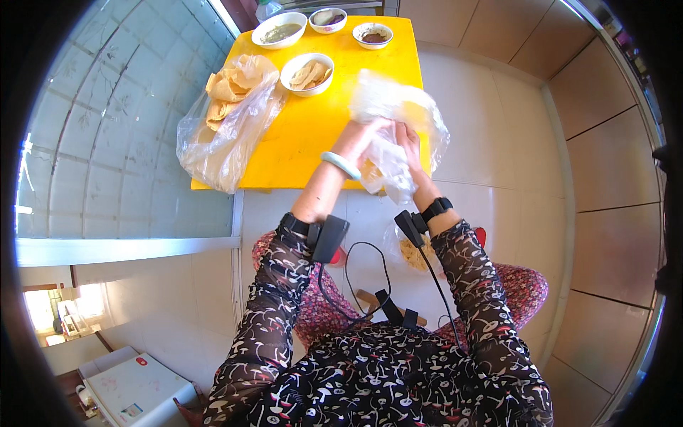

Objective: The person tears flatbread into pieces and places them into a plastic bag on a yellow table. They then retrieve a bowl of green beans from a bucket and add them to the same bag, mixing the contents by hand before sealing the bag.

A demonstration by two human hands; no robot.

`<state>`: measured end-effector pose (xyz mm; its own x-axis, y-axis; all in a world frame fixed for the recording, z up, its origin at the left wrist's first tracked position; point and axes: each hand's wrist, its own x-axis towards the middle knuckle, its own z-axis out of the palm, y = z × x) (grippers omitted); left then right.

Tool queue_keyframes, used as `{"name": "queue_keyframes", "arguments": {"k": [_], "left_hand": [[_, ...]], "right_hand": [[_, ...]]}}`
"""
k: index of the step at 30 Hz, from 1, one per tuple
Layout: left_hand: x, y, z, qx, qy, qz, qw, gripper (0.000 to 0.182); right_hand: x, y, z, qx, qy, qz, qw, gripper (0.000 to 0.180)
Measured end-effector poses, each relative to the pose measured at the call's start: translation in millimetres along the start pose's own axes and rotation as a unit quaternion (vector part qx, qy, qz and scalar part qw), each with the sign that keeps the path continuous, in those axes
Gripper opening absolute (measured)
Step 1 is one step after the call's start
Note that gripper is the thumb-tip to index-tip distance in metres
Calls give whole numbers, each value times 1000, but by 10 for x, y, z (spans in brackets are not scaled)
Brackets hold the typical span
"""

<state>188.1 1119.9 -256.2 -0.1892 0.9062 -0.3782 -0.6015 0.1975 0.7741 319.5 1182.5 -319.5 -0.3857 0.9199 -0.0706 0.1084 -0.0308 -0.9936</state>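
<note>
At the near right of the yellow table, a crumpled clear plastic bag [395,99] is gathered between my two hands and is partly blurred. My left hand [365,133], below a pale bangle [340,165], grips the bag's gathered part. On its other side my right hand [408,141] has its fingers closed on the same plastic. A loose end of the bag hangs below the hands over the table's near edge. Something yellowish shows through the film, though I cannot tell whether it is contents or the tabletop.
On the yellow table [299,144], another plastic bag [229,155] holds folded tan sheets [229,91]. Nearby are a bowl of flat pieces [307,74], a bowl of greenish liquid [279,31], and two small bowls. A bag of yellowish shreds [415,253] lies on the floor. Cables [384,267] hang from my wrists.
</note>
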Motion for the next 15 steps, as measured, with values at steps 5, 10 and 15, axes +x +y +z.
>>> {"name": "queue_keyframes", "arguments": {"k": [5, 10, 15], "left_hand": [[-16, -32, 316, 262, -60, 68, 961, 42], [20, 13, 234, 395, -56, 197, 895, 38], [16, 153, -96, 350, 8, 137, 927, 26]], "right_hand": [[-495, -185, -233, 329, 15, 284, 901, 57], [-365, -231, -131, 351, 36, 251, 902, 57], [-127, -210, -93, 449, 33, 271, 851, 39]]}}
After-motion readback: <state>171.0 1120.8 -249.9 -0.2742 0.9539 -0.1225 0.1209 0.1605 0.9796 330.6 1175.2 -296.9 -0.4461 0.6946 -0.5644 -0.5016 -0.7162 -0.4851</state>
